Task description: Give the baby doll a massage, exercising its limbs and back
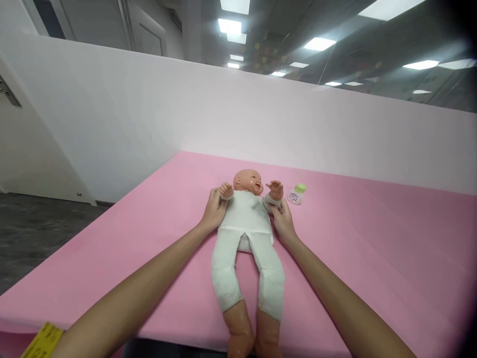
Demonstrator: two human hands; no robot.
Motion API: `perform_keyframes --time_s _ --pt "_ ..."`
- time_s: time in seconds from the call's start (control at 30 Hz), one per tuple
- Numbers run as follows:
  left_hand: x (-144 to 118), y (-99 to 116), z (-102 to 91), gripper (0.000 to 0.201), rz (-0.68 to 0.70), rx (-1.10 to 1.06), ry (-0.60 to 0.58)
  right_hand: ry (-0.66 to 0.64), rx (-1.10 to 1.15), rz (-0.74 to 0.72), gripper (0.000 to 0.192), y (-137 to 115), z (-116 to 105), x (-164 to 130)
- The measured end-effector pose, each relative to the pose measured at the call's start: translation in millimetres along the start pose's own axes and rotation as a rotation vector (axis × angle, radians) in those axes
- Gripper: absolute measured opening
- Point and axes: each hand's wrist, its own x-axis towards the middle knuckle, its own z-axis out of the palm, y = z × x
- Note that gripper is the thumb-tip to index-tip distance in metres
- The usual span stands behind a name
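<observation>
A baby doll (246, 214) with a white cloth body and plastic head, hands and feet lies on its back on the pink-covered table (156, 219). Its head points to the far wall and its feet reach the near edge. My left hand (215, 209) is closed around the doll's arm on the left, just below its raised plastic hand. On the other side, my right hand (282, 219) grips the other arm near the wrist. Some of my fingers are hidden behind the doll's arms.
A small clear bottle (297, 195) with a green cap stands right of the doll, beyond my right hand. Behind the table runs a white wall (298, 129) with glass above it. A door (33, 134) is at the left over a dark floor (40, 233). A yellow tag (42, 342) shows at lower left.
</observation>
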Motion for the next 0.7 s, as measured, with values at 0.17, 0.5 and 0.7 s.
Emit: perform_keyframes --time_s 0.17,0.5,0.7 --pt "-1 8 -3.9 0.033 -0.137 -0.046 0.033 0.009 -0.011 -0.051 0.029 2 -1 0" --pt "3 6 -6.5 0.027 -0.087 -0.034 -0.030 -0.073 -0.066 -0.073 0.025 -5 1 -1" --pt "4 4 -6.4 0.031 -0.038 -0.026 -0.069 -0.131 -0.092 -0.093 0.030 -14 2 -3"
